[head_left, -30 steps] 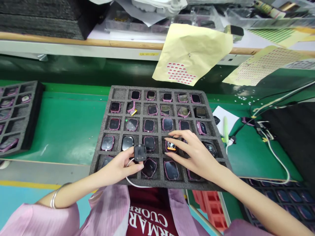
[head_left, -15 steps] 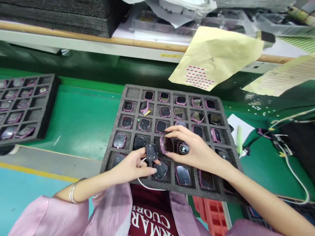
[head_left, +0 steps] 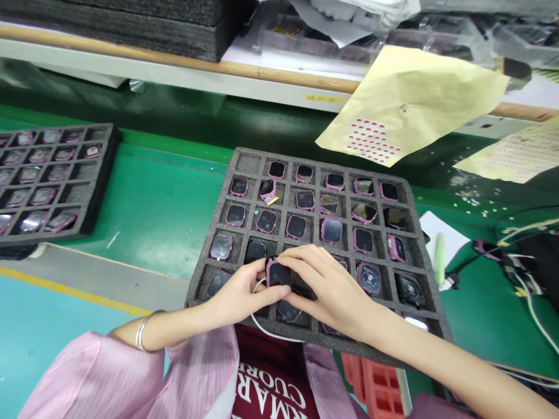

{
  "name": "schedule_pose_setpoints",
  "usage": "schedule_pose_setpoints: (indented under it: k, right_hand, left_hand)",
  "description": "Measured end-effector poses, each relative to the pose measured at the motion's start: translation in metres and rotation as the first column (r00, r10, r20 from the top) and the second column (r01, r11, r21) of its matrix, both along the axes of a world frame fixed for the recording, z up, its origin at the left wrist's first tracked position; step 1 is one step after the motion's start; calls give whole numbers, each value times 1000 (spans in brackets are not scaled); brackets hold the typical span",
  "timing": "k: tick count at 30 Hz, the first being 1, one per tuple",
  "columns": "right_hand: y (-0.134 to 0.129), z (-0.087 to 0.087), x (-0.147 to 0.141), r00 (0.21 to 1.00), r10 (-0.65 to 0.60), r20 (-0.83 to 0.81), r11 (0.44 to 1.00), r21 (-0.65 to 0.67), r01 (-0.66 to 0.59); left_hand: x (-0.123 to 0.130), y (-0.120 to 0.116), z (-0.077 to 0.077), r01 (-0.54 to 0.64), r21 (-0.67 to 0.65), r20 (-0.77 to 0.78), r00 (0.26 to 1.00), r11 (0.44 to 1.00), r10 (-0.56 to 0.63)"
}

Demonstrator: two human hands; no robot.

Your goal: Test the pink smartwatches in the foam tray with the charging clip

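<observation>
Over the front of a dark grey foam tray, both my hands meet at one smartwatch body with a purple-pink frame and dark screen. My right hand grips the watch from the right, fingertips along its top and thumb low. My left hand is closed at the watch's left side, around the small black square piece, which is now mostly hidden behind the watch. A white cable runs from that hand along the tray's front edge. Many similar watch bodies, such as one watch, lie in the tray's compartments.
A second foam tray with watches lies to the left on the green bench. Yellow paper hangs from the shelf edge. Cables and a pale green pen lie to the right. A red plastic basket sits below.
My right hand has carried the purple watch left and brought it against the black square piece in my left hand. The view has shifted slightly.
</observation>
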State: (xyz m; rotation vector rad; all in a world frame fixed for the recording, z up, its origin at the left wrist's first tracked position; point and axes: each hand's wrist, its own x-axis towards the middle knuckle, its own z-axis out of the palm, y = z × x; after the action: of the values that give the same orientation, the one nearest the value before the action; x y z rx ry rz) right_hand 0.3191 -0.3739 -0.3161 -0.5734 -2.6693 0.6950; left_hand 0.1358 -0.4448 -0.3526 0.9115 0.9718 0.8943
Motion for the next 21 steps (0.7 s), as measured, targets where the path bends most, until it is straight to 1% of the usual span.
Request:
schedule_pose_setpoints:
  k: [3,6,11,15,21]
  right_hand:
    - [-1,-2,0,999,-40,-19,998,-54,39]
    - [0,-8,-1,998,-50,-47,993,-105,44]
    - [-2,-17,0,995,-56,-78,991,-124,46]
    - [-5,-22,-2,993,-49,-111,984,-175,29]
    - [-7,-25,-2,987,-35,-158,985,-173,8]
  left_hand:
    - [1,-1,0,-1,-18,28,1000,1000,1]
    - [2,-2,-2,-1,-26,33,999,1000,1]
    - [1,-3,-2,-5,-58,1,1000,998,5]
    - [-2,-3,-1,16,-84,-17,1000,996,-17]
    - [-5,-4,0,43,-90,32,999,995,-40]
